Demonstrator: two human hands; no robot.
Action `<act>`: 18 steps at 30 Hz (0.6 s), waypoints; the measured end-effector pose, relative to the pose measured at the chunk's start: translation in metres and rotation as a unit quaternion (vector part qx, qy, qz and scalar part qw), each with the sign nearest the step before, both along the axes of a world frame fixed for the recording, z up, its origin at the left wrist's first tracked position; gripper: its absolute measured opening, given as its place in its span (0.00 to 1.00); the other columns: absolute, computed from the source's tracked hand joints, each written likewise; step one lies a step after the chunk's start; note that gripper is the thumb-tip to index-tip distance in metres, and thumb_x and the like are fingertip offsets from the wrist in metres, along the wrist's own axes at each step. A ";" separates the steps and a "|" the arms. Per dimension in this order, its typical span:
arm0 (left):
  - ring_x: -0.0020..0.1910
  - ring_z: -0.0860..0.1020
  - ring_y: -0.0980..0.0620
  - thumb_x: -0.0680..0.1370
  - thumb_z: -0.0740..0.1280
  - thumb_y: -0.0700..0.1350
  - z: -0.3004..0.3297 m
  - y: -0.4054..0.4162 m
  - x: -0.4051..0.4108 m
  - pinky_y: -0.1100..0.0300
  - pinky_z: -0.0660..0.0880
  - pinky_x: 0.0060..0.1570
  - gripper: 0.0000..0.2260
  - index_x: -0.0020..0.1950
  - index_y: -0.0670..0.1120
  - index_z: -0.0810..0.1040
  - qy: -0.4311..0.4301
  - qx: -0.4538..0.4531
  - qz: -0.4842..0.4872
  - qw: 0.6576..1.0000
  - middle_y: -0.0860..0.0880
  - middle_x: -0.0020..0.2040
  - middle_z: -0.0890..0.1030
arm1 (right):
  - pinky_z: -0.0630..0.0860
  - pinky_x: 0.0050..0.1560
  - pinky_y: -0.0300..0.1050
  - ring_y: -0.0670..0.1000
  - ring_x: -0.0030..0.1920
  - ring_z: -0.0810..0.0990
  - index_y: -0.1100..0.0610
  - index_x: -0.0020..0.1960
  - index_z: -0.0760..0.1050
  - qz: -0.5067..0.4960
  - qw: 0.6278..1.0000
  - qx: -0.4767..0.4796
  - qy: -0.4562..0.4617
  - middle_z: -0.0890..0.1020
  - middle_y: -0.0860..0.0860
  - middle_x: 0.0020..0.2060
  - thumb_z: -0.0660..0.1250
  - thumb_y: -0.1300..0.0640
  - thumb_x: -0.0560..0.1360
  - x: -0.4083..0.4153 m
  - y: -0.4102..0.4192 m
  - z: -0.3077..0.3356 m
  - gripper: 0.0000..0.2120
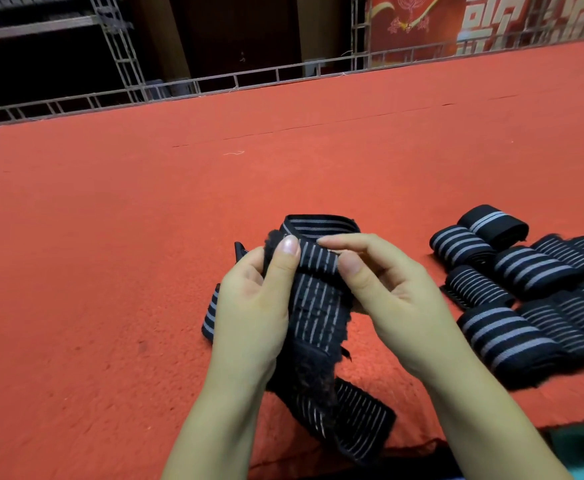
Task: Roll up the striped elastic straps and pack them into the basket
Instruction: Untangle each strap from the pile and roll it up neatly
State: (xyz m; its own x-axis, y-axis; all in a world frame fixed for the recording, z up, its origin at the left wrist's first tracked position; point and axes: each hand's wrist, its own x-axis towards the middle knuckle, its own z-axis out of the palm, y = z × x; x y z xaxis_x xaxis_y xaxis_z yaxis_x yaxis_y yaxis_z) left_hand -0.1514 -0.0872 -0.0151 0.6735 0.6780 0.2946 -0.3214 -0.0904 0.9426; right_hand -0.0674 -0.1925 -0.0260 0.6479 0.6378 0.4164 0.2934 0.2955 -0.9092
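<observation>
Hands meet at the middle of the view, both on one black striped elastic strap point(318, 306) held just above the red felt table point(110, 254). The left hand point(252, 306) grips the strap's left edge: its thumb point(285, 261) lies upright across the striped face, pressing the band against the fingers curled behind it, which the strap hides. The right hand point(387, 292) comes in from the other side. Its index finger point(339, 242) lies along the top of the folded part and its thumb point(356, 268) presses the right edge from the front, so the fold is pinched between them; the remaining fingers are curled loosely under the palm.

The strap runs in several directions from that grip. A loop of it rises behind the fingertips and arcs over the top (thin grey lines show on its outer face). A fuzzy black patch, like the soft side of a fastener, shows at the upper left corner beside the left thumb. Below the hands the band hangs down between the wrists, passes another fuzzy stretch, and ends on the felt near the table's front edge. A short striped end also pokes out left of the left hand.

To the right, well apart from the hands, a cluster of rolled straps point(533, 289) lies on the felt, packed side by side and touching. Some carry broad grey stripes, others fine ones. A metal lattice frame point(214, 84) borders the table's far edge.
</observation>
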 end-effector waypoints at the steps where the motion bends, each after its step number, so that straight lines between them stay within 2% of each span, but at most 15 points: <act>1: 0.35 0.80 0.51 0.74 0.66 0.52 0.000 -0.001 0.000 0.58 0.77 0.33 0.12 0.42 0.44 0.80 0.002 0.007 -0.007 1.000 0.47 0.35 0.83 | 0.81 0.48 0.48 0.50 0.49 0.83 0.45 0.53 0.80 0.009 0.999 -0.008 0.031 0.84 0.49 0.48 0.65 0.42 0.71 0.000 0.001 0.000 0.14; 4: 0.40 0.83 0.45 0.78 0.67 0.50 -0.002 -0.001 -0.001 0.48 0.80 0.41 0.09 0.45 0.45 0.80 0.015 0.022 -0.019 0.999 0.45 0.40 0.85 | 0.79 0.35 0.44 0.50 0.39 0.82 0.53 0.50 0.81 0.044 0.994 -0.023 0.102 0.83 0.54 0.40 0.67 0.47 0.73 -0.001 0.001 0.002 0.12; 6: 0.45 0.84 0.39 0.77 0.65 0.50 -0.004 0.001 -0.002 0.41 0.80 0.46 0.08 0.46 0.47 0.80 0.024 0.026 -0.031 0.999 0.43 0.44 0.85 | 0.77 0.32 0.41 0.49 0.37 0.80 0.58 0.47 0.80 0.062 0.989 0.001 0.132 0.82 0.52 0.38 0.70 0.53 0.73 0.000 0.000 0.004 0.08; 7: 0.46 0.84 0.39 0.76 0.64 0.50 -0.004 0.001 -0.003 0.41 0.80 0.47 0.08 0.47 0.48 0.80 0.027 0.032 -0.037 0.998 0.42 0.45 0.85 | 0.76 0.31 0.39 0.48 0.36 0.80 0.58 0.47 0.80 0.061 0.989 0.016 0.136 0.81 0.51 0.37 0.71 0.55 0.72 0.000 0.000 0.005 0.07; 11: 0.46 0.84 0.46 0.78 0.68 0.49 -0.002 0.000 -0.003 0.55 0.80 0.43 0.08 0.51 0.45 0.80 0.018 0.033 -0.064 0.997 0.44 0.46 0.85 | 0.77 0.35 0.38 0.47 0.37 0.79 0.57 0.44 0.80 0.023 0.991 0.064 0.113 0.81 0.50 0.36 0.70 0.58 0.70 -0.002 0.000 0.006 0.04; 14: 0.43 0.84 0.46 0.73 0.69 0.56 -0.001 0.003 -0.003 0.60 0.79 0.36 0.15 0.52 0.46 0.79 0.024 0.025 -0.075 0.997 0.42 0.46 0.85 | 0.76 0.32 0.41 0.48 0.35 0.78 0.55 0.43 0.81 -0.007 0.991 0.083 0.100 0.81 0.51 0.35 0.71 0.58 0.73 -0.001 0.000 0.007 0.01; 16: 0.46 0.84 0.47 0.71 0.70 0.60 -0.003 0.004 -0.002 0.55 0.80 0.42 0.17 0.52 0.49 0.79 0.032 0.030 -0.072 0.996 0.44 0.47 0.85 | 0.76 0.31 0.41 0.49 0.35 0.78 0.53 0.42 0.81 -0.027 0.991 0.093 0.097 0.80 0.53 0.35 0.69 0.57 0.72 0.000 0.000 0.007 0.03; 18: 0.49 0.84 0.47 0.70 0.71 0.62 -0.007 0.004 0.000 0.48 0.80 0.50 0.17 0.50 0.52 0.80 0.044 0.044 -0.066 0.996 0.45 0.48 0.85 | 0.76 0.34 0.44 0.50 0.36 0.78 0.51 0.42 0.81 -0.041 0.991 0.095 0.088 0.80 0.53 0.35 0.68 0.56 0.71 0.000 0.002 0.006 0.03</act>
State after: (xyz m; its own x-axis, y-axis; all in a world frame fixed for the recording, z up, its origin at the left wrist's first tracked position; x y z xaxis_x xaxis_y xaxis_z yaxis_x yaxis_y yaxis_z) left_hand -0.1515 -0.0833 -0.0219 0.7812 0.5552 0.2854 -0.2532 -0.1360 0.9578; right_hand -0.0674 -0.1909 -0.0197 0.7676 0.5006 0.4003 0.1659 0.4481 -0.8785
